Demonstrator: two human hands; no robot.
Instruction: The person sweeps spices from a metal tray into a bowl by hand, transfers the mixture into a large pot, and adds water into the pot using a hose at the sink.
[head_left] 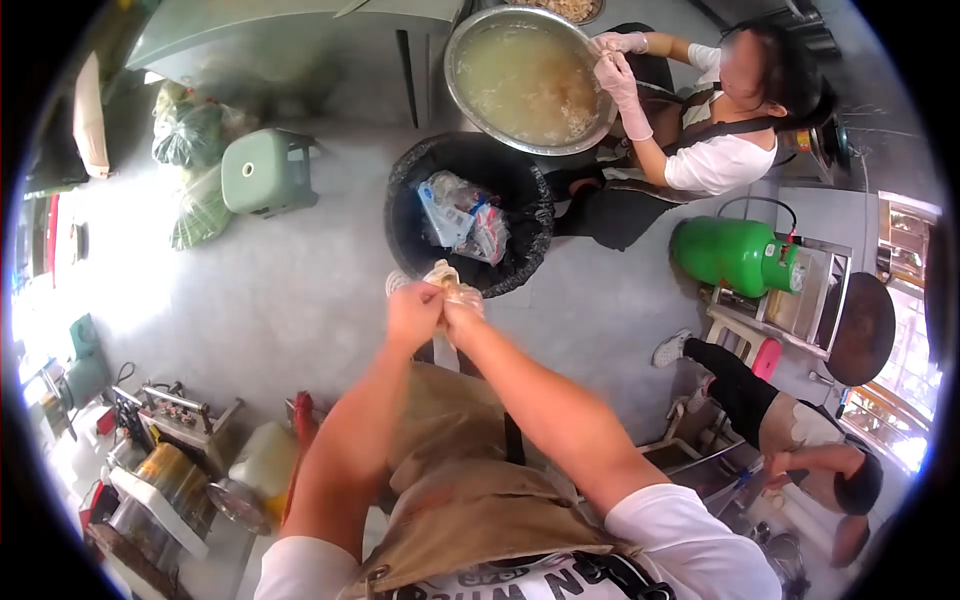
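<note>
My left hand [412, 314] and my right hand [462, 314] are close together in front of my body, just short of a black-lined bin [402, 200]. Between them is a crumpled, pale, partly see-through plastic glove [447, 277], as far as its shape shows. The left fingers are pinched closed on it. My right hand is closed too, with the thin plastic bunched about its fingers, so the fingertips are partly hidden. Plastic packaging [462, 215] lies inside the bin, right beyond my hands.
Beyond the bin, a seated person wearing clear gloves [622, 85] works over a large metal basin [455, 95] of cloudy liquid. A green stool [250, 172] and filled bags [190, 130] stand left. At right are a green gas cylinder [725, 255] and another person [800, 430].
</note>
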